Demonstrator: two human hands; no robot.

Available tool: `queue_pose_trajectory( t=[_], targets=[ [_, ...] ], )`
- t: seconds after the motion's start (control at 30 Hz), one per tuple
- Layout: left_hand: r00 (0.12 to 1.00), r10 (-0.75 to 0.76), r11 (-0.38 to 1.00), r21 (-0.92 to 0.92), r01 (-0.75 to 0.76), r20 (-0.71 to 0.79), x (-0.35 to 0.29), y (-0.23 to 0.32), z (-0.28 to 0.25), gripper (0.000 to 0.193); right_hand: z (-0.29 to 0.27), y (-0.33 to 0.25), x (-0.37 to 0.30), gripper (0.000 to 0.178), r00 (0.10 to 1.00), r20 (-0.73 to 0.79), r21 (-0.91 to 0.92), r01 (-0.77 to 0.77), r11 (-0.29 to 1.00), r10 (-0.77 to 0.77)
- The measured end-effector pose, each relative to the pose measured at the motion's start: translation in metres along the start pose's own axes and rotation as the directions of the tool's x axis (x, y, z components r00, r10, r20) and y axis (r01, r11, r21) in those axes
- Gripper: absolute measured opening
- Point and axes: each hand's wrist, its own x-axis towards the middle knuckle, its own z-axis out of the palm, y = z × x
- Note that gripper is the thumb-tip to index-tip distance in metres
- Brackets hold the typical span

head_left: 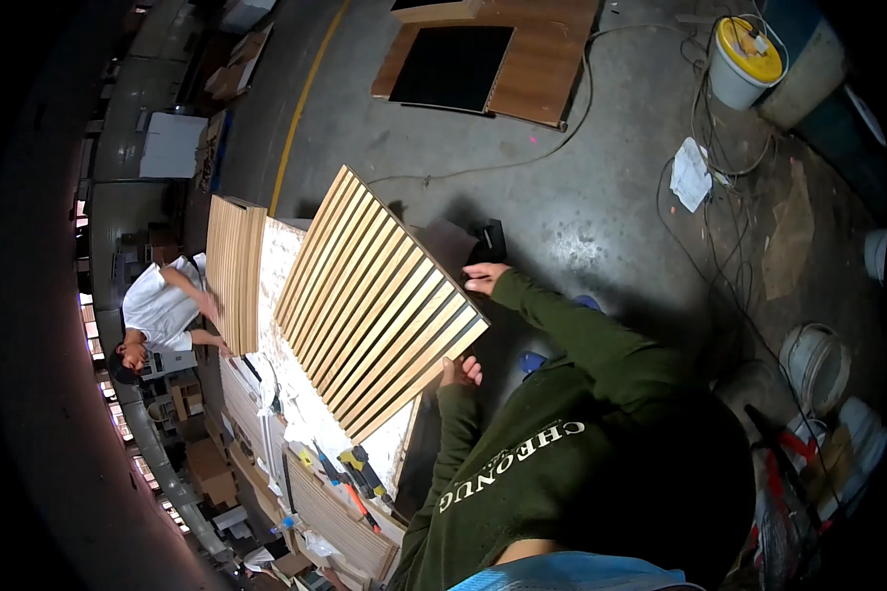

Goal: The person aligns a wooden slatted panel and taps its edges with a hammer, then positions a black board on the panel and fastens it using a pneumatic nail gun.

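Observation:
A wood panel with pale slats and dark grooves (379, 310) is tilted over a white-speckled work surface (278, 251). My left hand (461, 371) grips its near lower edge, the thumb toward the slatted face and the fingers curled. At the panel's right edge, near the corner, my right hand (485, 278) has its fingers closed on the rim; the fingertips are partly hidden. Beyond the panel, a co-worker in a white shirt (163, 300) reaches both hands to a stack of slatted panels (235, 276).
A yellow-and-black power tool (363, 470) and an orange-handled tool (361, 507) lie on the bench near my left arm. Brown boards (552, 59) rest on the floor ahead. Loose cables (705, 231) run by a yellow-lidded bucket (744, 74) at the right.

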Motion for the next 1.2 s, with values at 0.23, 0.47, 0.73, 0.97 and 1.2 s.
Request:
queue_pose_trajectory(
  t=[0.23, 0.47, 0.73, 0.97, 1.2],
  targets=[
    [0.987, -0.038, 0.947, 0.321, -0.014, 0.157, 0.005, -0.053, -0.053, 0.017, -0.202, 0.163, -0.123, 0.013, 0.759, -0.311, 0.624, -0.292, 0.725, 0.573],
    [0.992, -0.039, 0.863, 0.497, 0.093, -0.118, -0.038, -0.038, -0.034, 0.019, -0.278, 0.205, -0.292, 0.021, 0.511, -0.613, -0.480, -0.847, 0.229, 0.603],
    [0.987, -0.011, 0.841, 0.536, -0.076, 0.158, 0.011, -0.039, -0.053, 0.016, -0.284, 0.209, -0.257, 0.031, 0.618, -0.569, -0.607, -0.761, 0.229, 0.543],
    [0.975, 0.097, 0.849, 0.495, -0.187, 0.201, 0.022, -0.053, -0.065, 0.012, -0.208, 0.115, -0.126, 0.037, 0.769, -0.398, -0.492, -0.639, 0.591, 0.500],
    [0.910, -0.026, 0.856, 0.479, -0.193, 0.414, 0.025, -0.061, -0.110, 0.018, -0.071, 0.008, -0.082, 0.020, 0.985, -0.114, -0.117, -0.146, 0.982, 0.133]
  ],
)
